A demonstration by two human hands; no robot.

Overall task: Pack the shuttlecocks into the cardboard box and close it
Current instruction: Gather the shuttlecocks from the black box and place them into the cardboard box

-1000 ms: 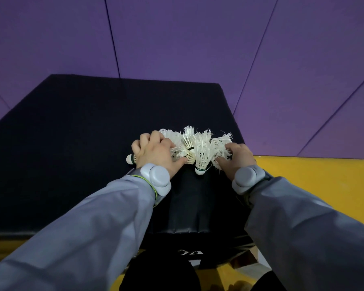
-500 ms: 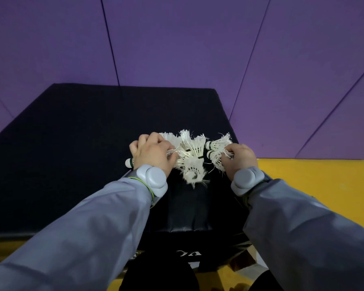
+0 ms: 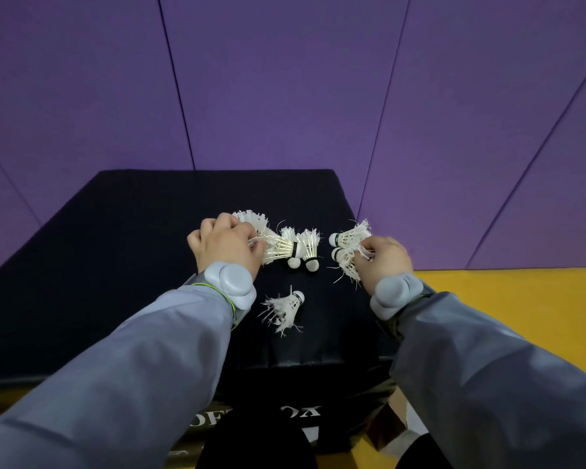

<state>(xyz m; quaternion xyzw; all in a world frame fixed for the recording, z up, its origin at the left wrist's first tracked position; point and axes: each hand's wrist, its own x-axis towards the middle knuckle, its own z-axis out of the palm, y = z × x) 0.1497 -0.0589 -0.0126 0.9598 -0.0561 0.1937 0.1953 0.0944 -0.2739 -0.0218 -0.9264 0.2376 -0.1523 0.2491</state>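
Note:
Worn white feather shuttlecocks lie on a black padded mat (image 3: 115, 265). My left hand (image 3: 225, 245) grips a bunch of shuttlecocks (image 3: 268, 242) by the feathers, corks pointing right. My right hand (image 3: 383, 262) grips two shuttlecocks (image 3: 349, 247), corks pointing left. One loose shuttlecock (image 3: 285, 308) lies alone on the mat between my wrists, nearer to me. A piece of brown cardboard (image 3: 388, 424) shows low right under my right sleeve; the box itself is hidden.
Purple padded wall panels (image 3: 285, 79) rise behind the mat. Yellow floor (image 3: 521, 316) lies to the right. A black bag with white lettering (image 3: 251, 418) sits below the mat's near edge. Both wrists wear grey bands.
My hands have pulled apart, splitting the single cluster into two bunches. One shuttlecock dropped out and now lies on the mat closer to me.

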